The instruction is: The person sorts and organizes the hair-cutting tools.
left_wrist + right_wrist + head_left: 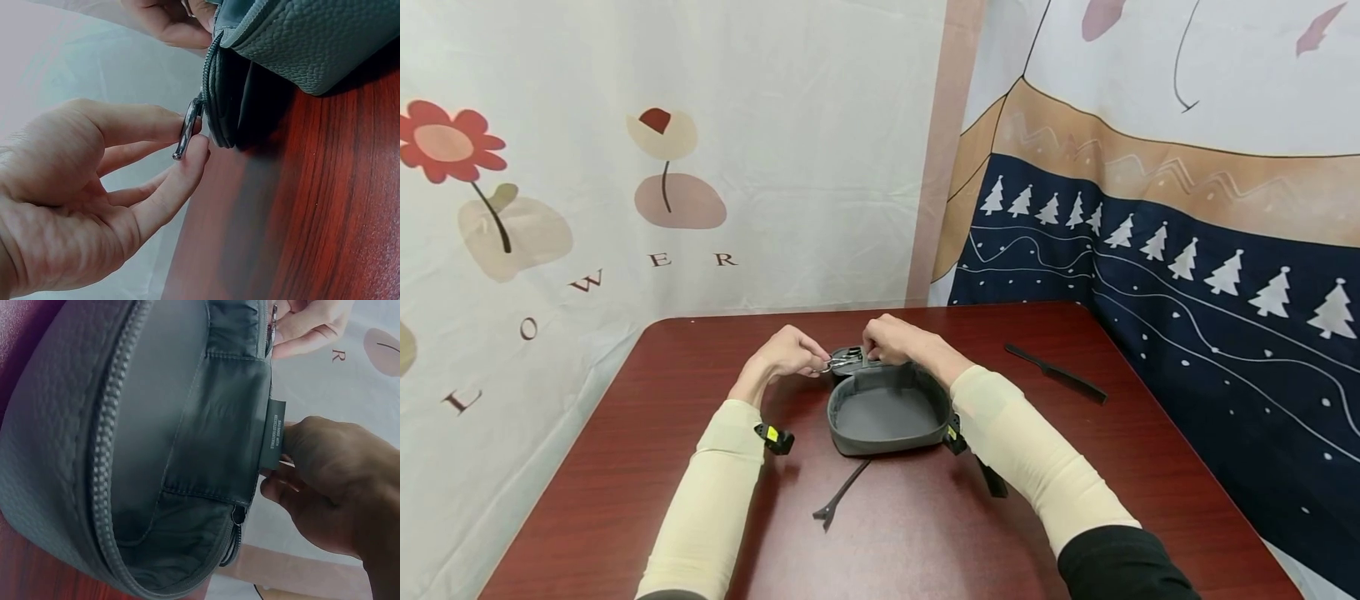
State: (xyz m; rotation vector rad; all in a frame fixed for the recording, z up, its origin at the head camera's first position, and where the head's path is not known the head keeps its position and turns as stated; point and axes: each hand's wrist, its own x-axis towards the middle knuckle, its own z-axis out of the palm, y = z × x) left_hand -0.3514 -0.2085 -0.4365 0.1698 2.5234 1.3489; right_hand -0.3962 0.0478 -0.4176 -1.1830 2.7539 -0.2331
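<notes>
A grey zipped pouch [889, 446] of pebbled material lies open on the table, its dark lining showing. Beyond it, at the pouch's far side, my left hand [785, 353] pinches a small shiny metal tool [188, 131] between thumb and forefinger. The tool's far end lies against the lid side; its exact kind is unclear. My right hand [895, 339] grips the lid's far edge beside a printed fabric tag [273, 434]. In the right wrist view a flat inner pocket [215, 425] spans the lid lining, and zipper teeth [103, 444] run along the pouch's rim.
A dark comb [1056, 373] lies on the red-brown table [700, 358] to the right. Before the pouch is a thin dark tool [842, 497] with a forked end. A black object [992, 479] is partly hidden under the right forearm. Printed curtains hang behind.
</notes>
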